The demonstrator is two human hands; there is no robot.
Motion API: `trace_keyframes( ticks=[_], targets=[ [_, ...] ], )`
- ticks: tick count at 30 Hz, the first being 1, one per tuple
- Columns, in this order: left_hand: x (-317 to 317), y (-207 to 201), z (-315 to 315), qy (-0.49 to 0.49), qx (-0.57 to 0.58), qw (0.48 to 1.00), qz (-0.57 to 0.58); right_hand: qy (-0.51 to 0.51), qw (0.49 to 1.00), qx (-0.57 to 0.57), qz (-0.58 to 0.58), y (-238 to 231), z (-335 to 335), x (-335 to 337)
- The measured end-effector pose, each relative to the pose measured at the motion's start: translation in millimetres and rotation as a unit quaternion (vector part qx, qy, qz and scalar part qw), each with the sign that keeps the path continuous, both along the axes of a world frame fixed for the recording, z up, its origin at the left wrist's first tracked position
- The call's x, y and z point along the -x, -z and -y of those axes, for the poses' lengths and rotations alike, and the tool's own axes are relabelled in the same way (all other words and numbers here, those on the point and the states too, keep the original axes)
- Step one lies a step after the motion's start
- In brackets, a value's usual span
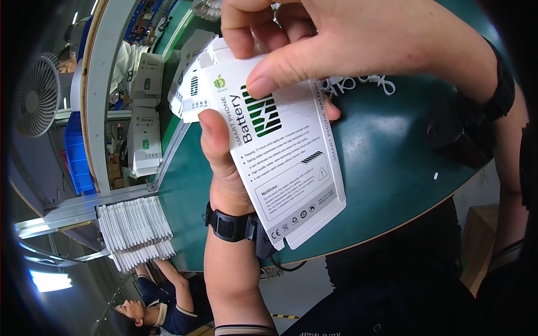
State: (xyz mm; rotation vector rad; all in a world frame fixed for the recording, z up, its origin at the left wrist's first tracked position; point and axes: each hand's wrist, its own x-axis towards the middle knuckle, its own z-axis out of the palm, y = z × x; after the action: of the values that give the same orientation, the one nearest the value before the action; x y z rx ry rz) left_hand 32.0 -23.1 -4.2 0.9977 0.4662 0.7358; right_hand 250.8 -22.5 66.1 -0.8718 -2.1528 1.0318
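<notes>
A white battery box [286,173] with green and black print is held up tilted over the green table, its printed face toward me. From behind and below, my left hand [227,173] grips it, thumb along the left edge and fingertips showing past the right edge. My right hand [330,39] is at the box's upper end, its thumb pressed on the printed face and its other fingers curled near the top flaps. Those fingers partly hide the top end. At the lower end, a short flap or edge sticks out. Both wrists wear black straps.
More white battery boxes [188,84] lie behind my left hand. A rack holds others [147,134]. Stacked flat cartons [137,229] stand left on the green table [386,190]. White looped cords [358,84] and a small white piece [436,176] lie right. Two people are at left.
</notes>
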Motion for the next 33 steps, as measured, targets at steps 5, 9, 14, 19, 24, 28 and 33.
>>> trace_keyframes(
  ticks=[5,9,14,19,24,28,33],
  targets=[
    [-0.5,-1.1,-0.8,0.004,-0.026,1.000,-0.005,0.095,0.990,0.031,0.100,-23.8,15.2,16.2],
    [0.4,-2.8,-2.4,0.024,-0.061,0.997,-0.040,0.113,0.985,0.052,0.116,-31.2,18.3,16.7],
    [-1.2,-2.4,-2.1,0.015,-0.026,0.999,-0.026,0.096,0.986,0.064,0.124,-32.5,19.3,16.4],
    [-3.0,0.7,2.2,-0.009,-0.013,1.000,-0.026,0.029,0.996,-0.090,0.001,0.5,14.8,7.1],
    [-3.0,-1.5,6.2,-0.001,-0.001,0.999,-0.044,-0.009,0.996,-0.080,-0.031,12.0,7.9,2.5],
    [-10.4,-0.5,7.0,-0.016,-0.043,0.998,-0.040,-0.019,0.996,-0.079,-0.042,13.8,8.0,3.2],
    [-11.9,-3.0,8.6,-0.054,-0.058,0.996,-0.051,-0.022,0.995,-0.088,-0.049,21.5,4.3,3.3]
  ],
)
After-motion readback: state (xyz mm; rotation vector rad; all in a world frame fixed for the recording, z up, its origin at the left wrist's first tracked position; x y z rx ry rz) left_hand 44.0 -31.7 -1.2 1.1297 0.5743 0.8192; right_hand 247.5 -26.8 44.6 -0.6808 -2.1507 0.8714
